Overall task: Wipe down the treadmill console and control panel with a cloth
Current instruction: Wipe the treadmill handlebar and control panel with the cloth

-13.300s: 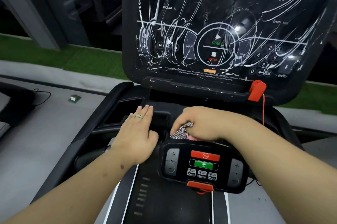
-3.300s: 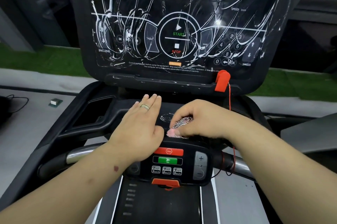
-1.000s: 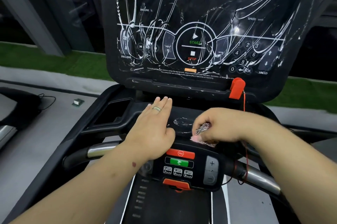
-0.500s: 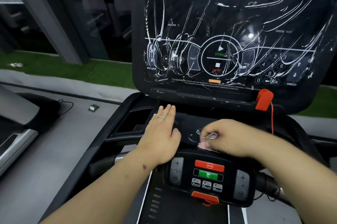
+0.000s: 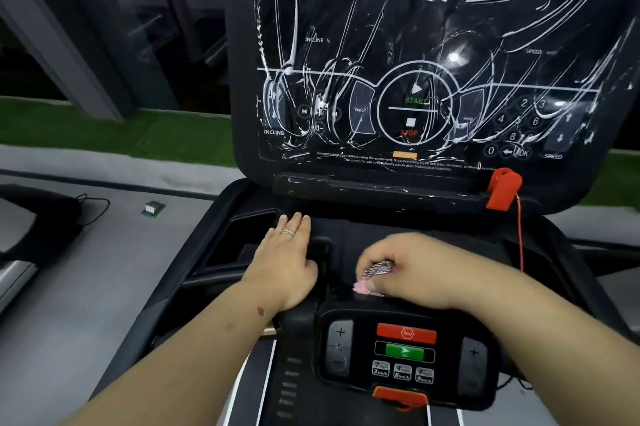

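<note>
The treadmill's upright console screen [image 5: 433, 55] is black and streaked with white smears. Below it lies the black console deck [image 5: 346, 235]. My right hand [image 5: 412, 269] grips a bunched patterned cloth [image 5: 375, 269] with a pink part, and presses it on the deck just behind the small control panel [image 5: 403, 353] with its red stop and green go buttons. My left hand [image 5: 285, 263] rests flat on the deck to the left, fingers straight, a ring on one finger. Most of the cloth is hidden under my right hand.
A red safety key [image 5: 504, 188] with a red cord clips to the console's lower right. A recessed holder [image 5: 242, 238] sits left of my left hand. Grey floor, a small box [image 5: 152, 209] and a neighbouring machine [image 5: 31, 217] lie left; the belt [image 5: 294, 387] runs below.
My right hand with the cloth has slid a little across the deck, staying behind the control panel. My left hand stays flat on the deck. The head view has shifted.
</note>
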`<state>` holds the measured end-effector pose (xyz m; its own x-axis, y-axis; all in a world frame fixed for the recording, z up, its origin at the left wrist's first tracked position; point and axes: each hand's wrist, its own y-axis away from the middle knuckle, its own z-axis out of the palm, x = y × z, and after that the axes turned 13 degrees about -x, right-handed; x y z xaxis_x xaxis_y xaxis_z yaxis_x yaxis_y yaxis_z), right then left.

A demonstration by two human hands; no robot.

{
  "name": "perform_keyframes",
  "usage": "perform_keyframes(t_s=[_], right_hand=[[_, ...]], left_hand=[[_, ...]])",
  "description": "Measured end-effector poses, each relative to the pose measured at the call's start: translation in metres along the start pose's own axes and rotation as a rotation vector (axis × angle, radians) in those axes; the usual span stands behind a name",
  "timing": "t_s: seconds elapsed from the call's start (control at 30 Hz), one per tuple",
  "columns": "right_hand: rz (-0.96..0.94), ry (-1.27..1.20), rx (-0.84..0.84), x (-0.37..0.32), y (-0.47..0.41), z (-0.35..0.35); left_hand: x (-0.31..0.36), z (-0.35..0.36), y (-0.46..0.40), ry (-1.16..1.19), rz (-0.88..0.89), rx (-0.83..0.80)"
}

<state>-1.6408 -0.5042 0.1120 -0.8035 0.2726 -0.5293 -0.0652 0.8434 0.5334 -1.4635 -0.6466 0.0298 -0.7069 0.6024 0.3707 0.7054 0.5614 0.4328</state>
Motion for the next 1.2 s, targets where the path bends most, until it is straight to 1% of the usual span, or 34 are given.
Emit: perform_keyframes(t_s=[0.07, 0.13, 0.2, 0.23, 0.33, 0.43, 0.53, 0.63, 0.77, 0.97, 1.2], right_hand=[[0.001, -0.036, -0.026, 0.000, 0.004, -0.004], [0.045, -0.075, -0.121, 0.006, 0.023, -0.017], [0.102, -0.064, -0.165, 0.017, 0.036, -0.025], [0.130, -0.054, -0.157, 0.021, 0.037, -0.026], [0.181, -0.017, -0.065, 0.026, 0.019, -0.016], [0.214, 0.068, 0.040, 0.026, 0.000, -0.006], [0.252, 0.163, 0.134, 0.032, -0.007, 0.000], [0.252, 0.200, 0.153, 0.035, -0.011, 0.005], [0.255, 0.179, 0.186, 0.035, -0.019, 0.006], [0.273, 0.195, 0.187, 0.025, -0.035, 0.006], [0.322, 0.336, 0.169, 0.012, -0.044, 0.004]], left_hand=[[-0.001, 0.001, -0.002, -0.001, 0.018, -0.032], [-0.001, 0.002, -0.002, 0.002, 0.039, -0.061], [-0.002, 0.002, -0.003, -0.014, 0.061, -0.074], [-0.001, 0.002, -0.004, -0.026, 0.076, -0.079], [0.001, 0.001, -0.005, -0.058, 0.106, -0.103], [0.002, 0.000, -0.006, -0.083, 0.108, -0.125], [0.007, -0.001, -0.007, -0.053, 0.095, -0.147], [0.011, 0.001, -0.007, -0.022, 0.083, -0.151], [0.011, 0.003, -0.005, -0.018, 0.085, -0.144], [0.010, 0.004, -0.005, -0.005, 0.085, -0.137], [0.009, 0.003, -0.006, 0.002, 0.085, -0.131]])
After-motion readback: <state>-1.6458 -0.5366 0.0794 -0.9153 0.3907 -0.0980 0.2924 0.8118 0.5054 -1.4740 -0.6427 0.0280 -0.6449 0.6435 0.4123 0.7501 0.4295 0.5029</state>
